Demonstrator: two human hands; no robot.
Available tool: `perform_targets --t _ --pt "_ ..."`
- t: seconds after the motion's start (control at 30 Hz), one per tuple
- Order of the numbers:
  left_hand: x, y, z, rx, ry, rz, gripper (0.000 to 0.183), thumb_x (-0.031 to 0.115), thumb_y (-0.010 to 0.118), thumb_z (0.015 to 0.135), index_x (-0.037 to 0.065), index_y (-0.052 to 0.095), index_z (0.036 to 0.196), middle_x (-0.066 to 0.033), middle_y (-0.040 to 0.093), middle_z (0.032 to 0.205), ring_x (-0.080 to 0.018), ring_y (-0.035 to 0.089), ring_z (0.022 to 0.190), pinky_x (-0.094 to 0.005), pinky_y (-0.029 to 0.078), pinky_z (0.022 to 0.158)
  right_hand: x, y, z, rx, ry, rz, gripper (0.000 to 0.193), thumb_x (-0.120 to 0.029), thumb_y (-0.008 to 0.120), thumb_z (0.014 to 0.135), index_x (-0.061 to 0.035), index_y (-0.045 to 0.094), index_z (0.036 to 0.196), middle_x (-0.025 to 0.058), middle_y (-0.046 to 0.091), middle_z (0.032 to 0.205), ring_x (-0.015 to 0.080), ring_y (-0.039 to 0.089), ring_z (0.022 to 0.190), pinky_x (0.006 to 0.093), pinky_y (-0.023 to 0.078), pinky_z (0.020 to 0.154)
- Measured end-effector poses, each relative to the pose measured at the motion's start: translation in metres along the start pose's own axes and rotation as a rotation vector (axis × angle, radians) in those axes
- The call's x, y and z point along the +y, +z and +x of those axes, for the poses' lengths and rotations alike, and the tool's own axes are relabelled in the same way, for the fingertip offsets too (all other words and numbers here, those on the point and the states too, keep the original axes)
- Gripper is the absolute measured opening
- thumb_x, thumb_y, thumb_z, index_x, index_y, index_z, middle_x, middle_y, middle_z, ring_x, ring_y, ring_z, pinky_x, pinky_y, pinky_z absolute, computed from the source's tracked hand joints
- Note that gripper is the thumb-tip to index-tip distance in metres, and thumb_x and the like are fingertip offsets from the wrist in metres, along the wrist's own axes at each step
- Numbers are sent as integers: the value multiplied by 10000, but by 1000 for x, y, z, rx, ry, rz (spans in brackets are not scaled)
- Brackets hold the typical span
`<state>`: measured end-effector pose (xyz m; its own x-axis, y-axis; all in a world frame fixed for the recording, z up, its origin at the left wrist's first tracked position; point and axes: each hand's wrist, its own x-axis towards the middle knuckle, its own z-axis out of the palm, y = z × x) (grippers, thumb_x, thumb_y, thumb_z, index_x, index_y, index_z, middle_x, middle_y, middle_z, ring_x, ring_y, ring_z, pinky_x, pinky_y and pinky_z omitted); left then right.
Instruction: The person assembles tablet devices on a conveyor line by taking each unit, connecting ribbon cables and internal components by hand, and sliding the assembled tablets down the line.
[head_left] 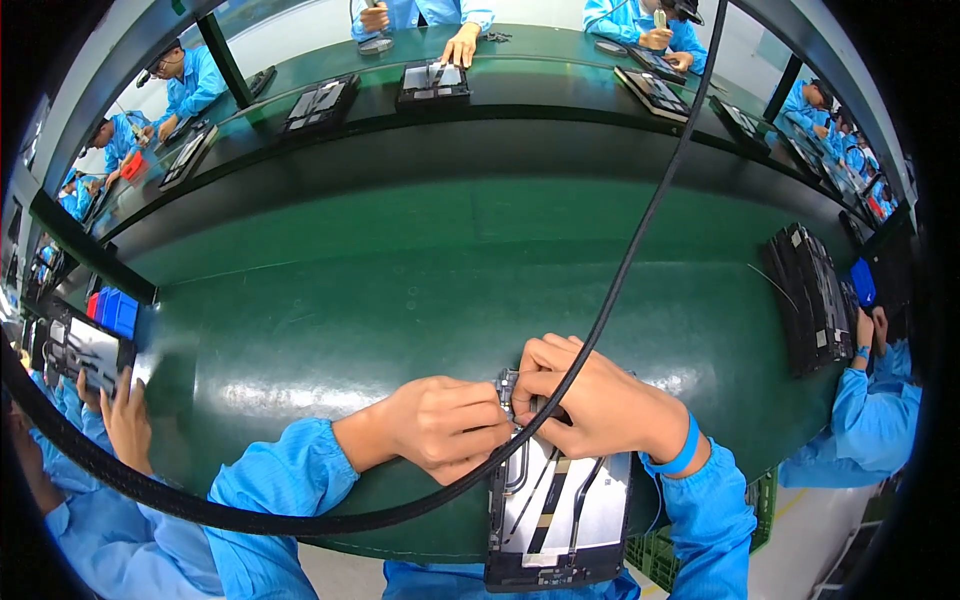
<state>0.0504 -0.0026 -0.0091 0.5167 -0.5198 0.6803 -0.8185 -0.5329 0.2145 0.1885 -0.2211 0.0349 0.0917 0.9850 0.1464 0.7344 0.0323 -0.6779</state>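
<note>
An opened tablet (590, 505) lies at the table's front edge in front of me, its silver-white inner panel crossed by dark ribbon cables. My left hand (435, 425) is closed, with bent fingertips at the tablet's upper left corner. Over the tablet's upper end, my right hand (600, 400) is closed in a pinch and wears a blue wrist strap (684, 447). A small dark grey part (507, 388) shows between the two hands. I cannot tell whether it is fixed to the tablet, and the fingers cover what they grip.
A thick black cable (645, 225) arcs across the view, in front of my right hand. Stacked black tablets (808, 300) stand at the right. On the left, a co-worker's hand (128, 420) is beside another opened tablet (92, 350), near blue bins (118, 312). More tablets line the raised far shelf (550, 95).
</note>
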Motion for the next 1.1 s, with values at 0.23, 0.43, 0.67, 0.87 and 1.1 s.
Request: perform_targets --t 0.23,0.43,0.67,0.87,1.1 --pt "0 2 1 -14 -23 -41 270 59 733 710 4 752 974 -73 686 883 -241 664 725 -356 573 583 5 0 2 30 -3 62 51 -74 762 890 -74 725 925 101 630 987 308 640 994 428 491 870" --pt "5 -2 -2 -37 -30 -8 308 76 740 717 12 763 1018 -68 684 895 -246 651 737 -370 550 592 20 3 -8 423 42 265 91 -21 756 971 -3 756 1060 98 666 948 178 657 801 316 532 723" --pt "22 -7 -7 12 -31 124 347 181 767 695 -3 772 989 -83 690 925 -259 682 801 -371 556 658 43 -7 -41 669 170 56 177 37 734 948 -11 746 1117 84 661 954 170 646 816 312 527 745" --pt "126 43 2 -358 165 -366 438 308 569 1059 49 688 1392 -190 644 1505 -329 632 1387 -533 443 1255 48 -24 -51 710 251 -83 227 47 717 953 -13 729 1172 107 648 978 222 635 849 341 521 759" --pt "91 29 9 -439 -11 -48 389 232 717 897 62 734 1246 -236 626 1475 -401 631 1360 -564 522 1134 58 -26 -42 836 180 -186 276 10 714 939 -37 715 1211 129 664 1036 289 684 967 388 579 851"
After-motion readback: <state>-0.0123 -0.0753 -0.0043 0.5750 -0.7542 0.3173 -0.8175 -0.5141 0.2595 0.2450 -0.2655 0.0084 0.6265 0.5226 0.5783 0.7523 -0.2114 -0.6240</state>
